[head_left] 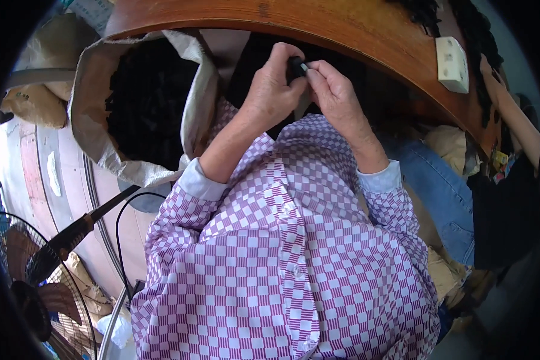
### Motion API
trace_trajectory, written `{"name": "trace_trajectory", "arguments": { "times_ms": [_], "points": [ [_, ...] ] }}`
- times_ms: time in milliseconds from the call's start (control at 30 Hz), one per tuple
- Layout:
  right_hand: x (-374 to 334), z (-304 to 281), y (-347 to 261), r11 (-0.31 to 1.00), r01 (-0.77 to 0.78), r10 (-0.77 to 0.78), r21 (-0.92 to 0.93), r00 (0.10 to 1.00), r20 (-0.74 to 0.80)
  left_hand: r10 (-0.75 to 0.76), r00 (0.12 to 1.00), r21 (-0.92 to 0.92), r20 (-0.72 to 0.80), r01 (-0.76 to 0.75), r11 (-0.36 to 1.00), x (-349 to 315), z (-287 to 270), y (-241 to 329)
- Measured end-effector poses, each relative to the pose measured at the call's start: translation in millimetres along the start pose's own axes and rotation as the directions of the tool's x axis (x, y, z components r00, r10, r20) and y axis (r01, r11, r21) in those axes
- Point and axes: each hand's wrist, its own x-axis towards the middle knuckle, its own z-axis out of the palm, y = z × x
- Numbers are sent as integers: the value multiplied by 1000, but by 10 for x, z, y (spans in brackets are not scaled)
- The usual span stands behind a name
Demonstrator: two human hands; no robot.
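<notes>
My left hand is closed around a small black piece, held in front of my lap near the table edge. A small pale grey tip shows at the right side of this piece. My right hand is closed too, its thumb and fingertips pinched together at that tip. What the piece is I cannot make out, and my fingers hide part of it. To the left of my hands stands an open whitish woven sack filled with many small black pieces.
A curved wooden tabletop runs along the far side, with a white socket box on it. At the right are another person's forearm and blue jeans. A fan stands at the lower left, near a black cable.
</notes>
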Motion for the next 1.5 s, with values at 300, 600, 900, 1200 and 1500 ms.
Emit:
{"name": "trace_trajectory", "arguments": {
  "times_ms": [300, 600, 900, 1200, 1500],
  "points": [
    [-11, 103, 89, 997, -78, 78, -13, 997, -13, 110, 985, 280, -133, -70, 957, -136, 72, 0],
    [-23, 174, -79, 993, -28, 38, 112, 996, -83, -70, 988, -181, -141, 43, 983, -104, 9, -14],
    [-30, -64, -90, 908, -41, 94, 418, 990, -106, -271, 950, -779, 154, 286, 558, -70, -106, 124],
    [-71, -202, 61, 784, -186, 196, 592, 979, 49, -178, 932, -707, 317, 357, 610, -104, -26, 250],
    [-113, -185, -28, 825, -191, 167, 533, 982, 93, -192, 932, -462, 306, 322, 826, -126, -36, 205]
  ]
}}
